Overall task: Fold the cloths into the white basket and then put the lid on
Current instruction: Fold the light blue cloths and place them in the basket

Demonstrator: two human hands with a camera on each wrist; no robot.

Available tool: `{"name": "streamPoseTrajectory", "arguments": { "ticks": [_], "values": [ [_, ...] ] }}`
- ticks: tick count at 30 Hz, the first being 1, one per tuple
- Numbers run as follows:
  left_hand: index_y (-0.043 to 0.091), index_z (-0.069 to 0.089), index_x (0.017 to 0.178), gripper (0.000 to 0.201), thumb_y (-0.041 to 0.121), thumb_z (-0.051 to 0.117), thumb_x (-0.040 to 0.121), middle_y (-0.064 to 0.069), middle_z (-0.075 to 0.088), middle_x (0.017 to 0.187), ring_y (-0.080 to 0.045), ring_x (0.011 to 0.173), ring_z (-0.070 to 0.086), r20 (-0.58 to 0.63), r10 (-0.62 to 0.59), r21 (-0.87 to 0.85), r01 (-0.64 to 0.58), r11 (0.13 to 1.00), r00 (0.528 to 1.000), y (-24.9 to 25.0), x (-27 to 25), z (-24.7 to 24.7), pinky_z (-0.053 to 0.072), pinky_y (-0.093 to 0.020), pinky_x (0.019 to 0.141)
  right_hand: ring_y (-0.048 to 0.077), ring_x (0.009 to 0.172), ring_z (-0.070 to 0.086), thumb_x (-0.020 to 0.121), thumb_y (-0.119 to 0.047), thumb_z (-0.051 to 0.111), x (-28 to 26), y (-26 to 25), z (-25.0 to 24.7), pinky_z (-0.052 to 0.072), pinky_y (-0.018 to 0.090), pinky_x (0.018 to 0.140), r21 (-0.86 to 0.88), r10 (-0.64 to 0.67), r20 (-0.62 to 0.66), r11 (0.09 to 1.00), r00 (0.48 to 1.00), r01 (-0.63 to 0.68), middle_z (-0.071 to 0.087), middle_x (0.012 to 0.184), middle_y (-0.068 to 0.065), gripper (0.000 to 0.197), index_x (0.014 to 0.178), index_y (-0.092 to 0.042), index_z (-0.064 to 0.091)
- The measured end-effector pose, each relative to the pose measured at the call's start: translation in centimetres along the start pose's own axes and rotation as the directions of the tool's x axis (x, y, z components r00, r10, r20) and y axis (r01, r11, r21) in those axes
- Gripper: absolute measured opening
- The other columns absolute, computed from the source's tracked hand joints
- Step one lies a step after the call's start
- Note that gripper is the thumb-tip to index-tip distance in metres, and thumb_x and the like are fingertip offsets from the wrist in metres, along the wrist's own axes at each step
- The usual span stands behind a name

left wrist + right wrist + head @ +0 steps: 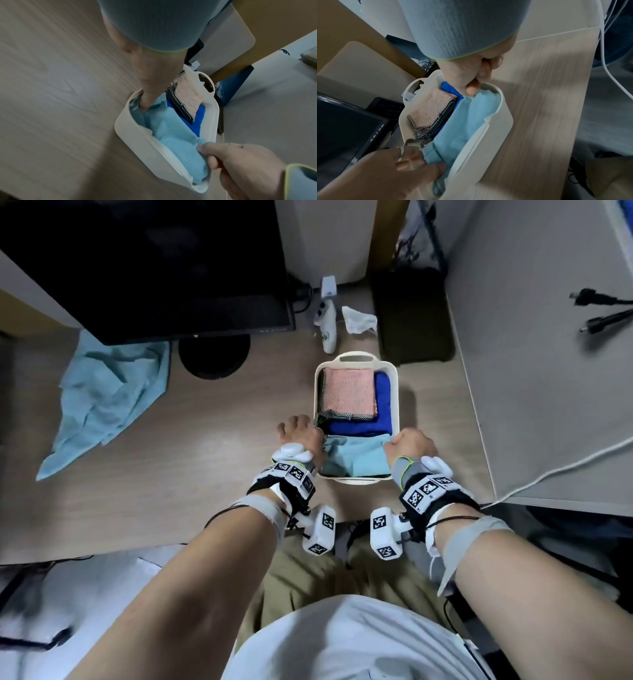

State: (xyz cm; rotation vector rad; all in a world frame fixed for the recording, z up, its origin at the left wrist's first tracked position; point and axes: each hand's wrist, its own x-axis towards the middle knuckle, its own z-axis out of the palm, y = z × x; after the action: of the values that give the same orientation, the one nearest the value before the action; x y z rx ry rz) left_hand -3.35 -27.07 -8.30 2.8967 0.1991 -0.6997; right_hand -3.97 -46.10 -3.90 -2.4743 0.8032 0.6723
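The white basket point(395, 398) stands on the wooden table straight ahead. Its far end holds a folded pink cloth point(347, 390) lying on a dark blue cloth point(382, 402). A light blue cloth point(356, 460) fills the near end. My left hand point(301, 436) reaches into the near left corner and pinches that cloth point(467, 121) between thumb and fingers point(412, 166). My right hand point(411, 445) is curled at the near right corner, its thumb point(471, 89) and a finger pinching the cloth's edge against the basket wall point(488, 142). A beige rounded board point(359, 67), perhaps the lid, leans behind the basket.
Another light blue cloth point(109, 395) lies crumpled on the table to the left, under a dark monitor point(144, 261). Behind the basket are a white handheld device point(327, 326), a crumpled tissue point(358, 320) and a dark slab point(411, 316). A white cable point(548, 474) crosses the right side.
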Motion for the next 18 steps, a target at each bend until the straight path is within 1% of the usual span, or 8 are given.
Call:
{"name": "streamPoseTrajectory", "arguments": {
  "ticks": [3,5,9,11,13,14,16,18],
  "values": [
    [0.020,0.057,0.113,0.053,0.032,0.073,0.064,-0.006,0.053,0.114,-0.029,0.106,0.051,0.009,0.031,0.039,-0.032,0.999,0.999,0.6,-2.1,-2.3,0.039,-0.041,0.093,0.028,0.086,0.068,0.076,-0.030,0.064,-0.1,-0.5,0.5,0.054,0.028,0.075,0.006,0.022,0.012,1.000,1.000,-0.022,0.074,0.092,0.007,0.023,0.096,-0.018,0.069],
    [0.021,0.052,0.123,0.060,0.028,0.072,0.067,-0.007,0.047,0.121,-0.029,0.112,0.046,-0.072,0.104,-0.021,-0.106,0.994,0.992,0.1,-1.9,-3.2,0.038,-0.041,0.098,0.026,0.087,0.068,0.074,-0.031,0.066,-0.3,-1.1,0.5,0.055,0.030,0.079,0.050,0.039,0.023,0.998,0.999,-0.040,0.074,0.091,0.004,0.026,0.097,-0.020,0.063],
    [0.026,0.057,0.112,0.047,0.031,0.072,0.067,-0.005,0.045,0.121,-0.028,0.112,0.044,-0.150,0.229,-0.020,-0.234,0.972,0.962,-0.5,-1.6,-4.9,0.033,-0.039,0.095,0.030,0.084,0.068,0.074,-0.032,0.066,-1.0,-2.6,-0.7,0.055,0.031,0.077,0.114,0.030,0.004,0.993,1.000,-0.030,0.071,0.089,0.002,0.017,0.087,-0.022,0.062],
    [0.028,0.063,0.098,0.029,0.037,0.069,0.071,-0.003,0.052,0.113,-0.027,0.106,0.049,-0.145,0.245,-0.029,-0.251,0.967,0.959,-0.5,-1.5,-5.6,0.037,-0.038,0.088,0.028,0.062,0.069,0.077,-0.028,0.061,-1.3,-3.7,-0.7,0.057,0.031,0.064,0.246,0.042,0.040,0.968,0.998,-0.051,0.072,0.075,0.005,0.010,0.073,-0.020,0.055],
    [0.025,0.068,0.090,0.022,0.043,0.060,0.080,-0.001,0.065,0.100,-0.025,0.094,0.060,-0.064,0.279,-0.097,-0.284,0.954,0.958,0.2,-1.6,-6.2,0.048,-0.034,0.077,0.021,0.036,0.058,0.085,-0.019,0.054,-1.5,-4.7,-0.2,0.049,0.024,0.045,0.306,0.076,0.196,0.943,0.978,-0.135,0.066,0.065,0.010,0.012,0.075,-0.019,0.048],
    [0.024,0.069,0.089,0.023,0.043,0.057,0.084,-0.001,0.070,0.095,-0.025,0.088,0.064,-0.005,0.326,-0.132,-0.324,0.937,0.945,0.7,-1.7,-6.3,0.051,-0.032,0.073,0.018,0.033,0.054,0.089,-0.014,0.052,-1.8,-5.0,-0.1,0.046,0.021,0.042,0.294,0.083,0.271,0.942,0.959,-0.164,0.062,0.064,0.011,0.011,0.079,-0.018,0.050],
    [0.020,0.072,0.090,0.021,0.034,0.057,0.087,-0.003,0.073,0.093,-0.027,0.087,0.067,0.146,0.401,-0.175,-0.376,0.910,0.904,2.0,-2.0,-6.0,0.051,-0.029,0.071,0.021,0.052,0.060,0.090,-0.010,0.053,-1.4,-4.6,0.9,0.046,0.024,0.054,0.310,0.083,0.366,0.928,0.927,-0.205,0.061,0.076,0.012,0.007,0.089,-0.013,0.059],
    [0.015,0.072,0.100,0.022,0.023,0.054,0.091,-0.008,0.071,0.104,-0.028,0.099,0.065,0.337,0.350,-0.181,-0.304,0.935,0.874,2.6,-1.8,-5.0,0.048,-0.029,0.080,0.020,0.088,0.065,0.091,-0.016,0.055,-0.7,-4.1,1.5,0.043,0.023,0.067,0.208,0.099,0.440,0.955,0.892,-0.209,0.062,0.102,0.009,0.019,0.106,-0.010,0.065]
  ]
}}
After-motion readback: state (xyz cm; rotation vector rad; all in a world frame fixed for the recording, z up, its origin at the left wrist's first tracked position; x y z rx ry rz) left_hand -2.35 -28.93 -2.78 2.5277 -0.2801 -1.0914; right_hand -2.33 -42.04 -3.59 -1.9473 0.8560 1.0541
